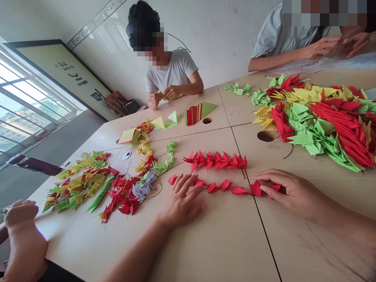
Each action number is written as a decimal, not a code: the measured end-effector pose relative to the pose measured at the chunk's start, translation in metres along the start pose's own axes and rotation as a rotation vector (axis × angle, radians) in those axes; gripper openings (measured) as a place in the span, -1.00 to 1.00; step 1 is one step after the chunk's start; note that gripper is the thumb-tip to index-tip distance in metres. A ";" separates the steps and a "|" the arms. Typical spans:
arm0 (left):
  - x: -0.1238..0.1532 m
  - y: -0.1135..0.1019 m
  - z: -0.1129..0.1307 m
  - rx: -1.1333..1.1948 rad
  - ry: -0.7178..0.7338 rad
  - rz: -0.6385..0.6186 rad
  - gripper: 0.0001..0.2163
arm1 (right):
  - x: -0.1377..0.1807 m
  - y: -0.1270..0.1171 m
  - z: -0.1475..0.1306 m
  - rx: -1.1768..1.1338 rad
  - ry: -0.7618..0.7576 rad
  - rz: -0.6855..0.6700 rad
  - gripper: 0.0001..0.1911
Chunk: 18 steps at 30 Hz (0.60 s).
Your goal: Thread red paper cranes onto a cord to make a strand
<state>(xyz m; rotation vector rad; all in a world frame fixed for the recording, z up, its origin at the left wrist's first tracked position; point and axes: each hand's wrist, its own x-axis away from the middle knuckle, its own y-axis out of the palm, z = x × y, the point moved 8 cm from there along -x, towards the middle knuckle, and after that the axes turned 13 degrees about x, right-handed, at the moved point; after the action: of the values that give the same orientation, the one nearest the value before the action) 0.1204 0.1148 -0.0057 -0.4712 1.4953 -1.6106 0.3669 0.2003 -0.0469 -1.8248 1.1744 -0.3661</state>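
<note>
My left hand (182, 201) lies flat on the table with fingers spread, its fingertips on the left end of a loose string of red paper cranes (226, 187). My right hand (289, 192) rests at the string's right end, fingers together, pressing on the last red crane (256, 188). A second, tightly packed string of red cranes (216, 160) lies just beyond, between my hands.
A big heap of red, green and yellow cranes (320, 121) fills the right. Crane strings (96, 186) are piled at left. Folded papers (196, 112) lie before a person folding opposite. Another person's hands (329, 45) work at far right. Table holes (266, 136) are near.
</note>
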 end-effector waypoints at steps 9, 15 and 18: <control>-0.012 0.014 0.020 0.000 0.004 -0.072 -0.56 | -0.003 -0.007 -0.008 -0.008 -0.026 0.025 -0.77; -0.032 0.018 0.039 -0.019 0.079 -0.039 -0.48 | -0.004 -0.012 -0.013 -0.019 -0.029 0.026 -0.78; -0.045 0.024 0.041 -0.022 0.042 -0.058 -0.50 | -0.005 -0.013 -0.015 -0.031 -0.036 0.024 -0.78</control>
<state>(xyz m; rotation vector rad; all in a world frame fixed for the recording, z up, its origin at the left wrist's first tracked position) 0.1847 0.1278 -0.0074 -0.4998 1.5448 -1.6601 0.3617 0.1980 -0.0274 -1.8352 1.1822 -0.3022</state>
